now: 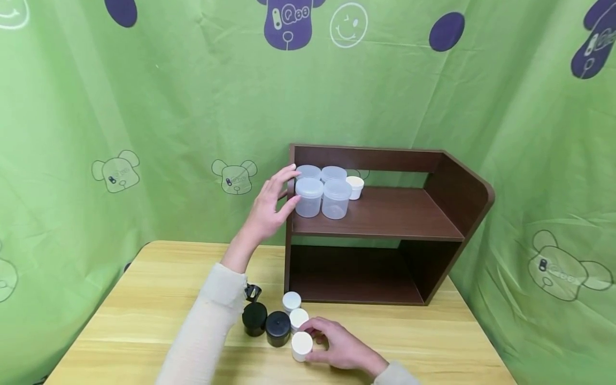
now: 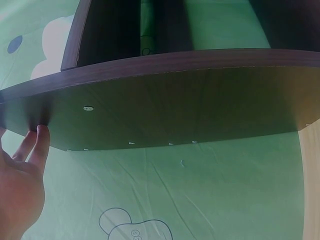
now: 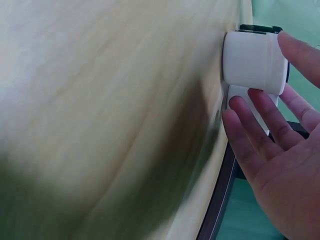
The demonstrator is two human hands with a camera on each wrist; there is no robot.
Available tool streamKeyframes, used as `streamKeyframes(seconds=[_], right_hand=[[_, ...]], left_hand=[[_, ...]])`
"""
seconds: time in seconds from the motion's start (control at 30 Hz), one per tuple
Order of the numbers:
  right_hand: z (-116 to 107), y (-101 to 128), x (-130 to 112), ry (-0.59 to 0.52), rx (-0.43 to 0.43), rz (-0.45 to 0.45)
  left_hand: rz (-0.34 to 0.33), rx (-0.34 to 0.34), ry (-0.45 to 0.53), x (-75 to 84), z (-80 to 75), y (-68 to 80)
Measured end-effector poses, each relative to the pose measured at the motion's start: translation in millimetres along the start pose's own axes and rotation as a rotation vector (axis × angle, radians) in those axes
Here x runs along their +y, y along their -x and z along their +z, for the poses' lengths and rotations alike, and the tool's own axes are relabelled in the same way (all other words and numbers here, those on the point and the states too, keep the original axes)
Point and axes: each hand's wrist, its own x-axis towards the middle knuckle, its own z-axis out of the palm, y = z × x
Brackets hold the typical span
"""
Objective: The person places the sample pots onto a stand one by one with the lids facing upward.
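Note:
My right hand is at the nearest small white jar on the table. In the right wrist view, thumb and fingers sit on opposite sides of this white jar, the other fingers stretched out. Two more white jars, one with a white lid, stand in a row behind it. My left hand is raised at the shelf's left side, fingers spread beside several translucent lidded jars. In the left wrist view, that hand's fingertips touch the outer side panel.
A dark brown two-level shelf stands at the back of the wooden table. A white jar is on its upper level, right of the translucent jars. Black jars stand left of the white row, partly behind the left sleeve.

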Motion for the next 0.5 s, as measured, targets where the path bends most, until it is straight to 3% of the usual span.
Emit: streamKeyframes(seconds=[0.2,0.5], right_hand=[[2.5,-0.6,-0.8,0.051,0.003,-0.022],[-1.8,-1.6,-4.6,0.001,-0.009,0.024]], left_hand=[[0.003,-0.001,0.010,0.4,0.6,0.0],[-0.003,0.002,0.025,0.6,0.3,1.3]])
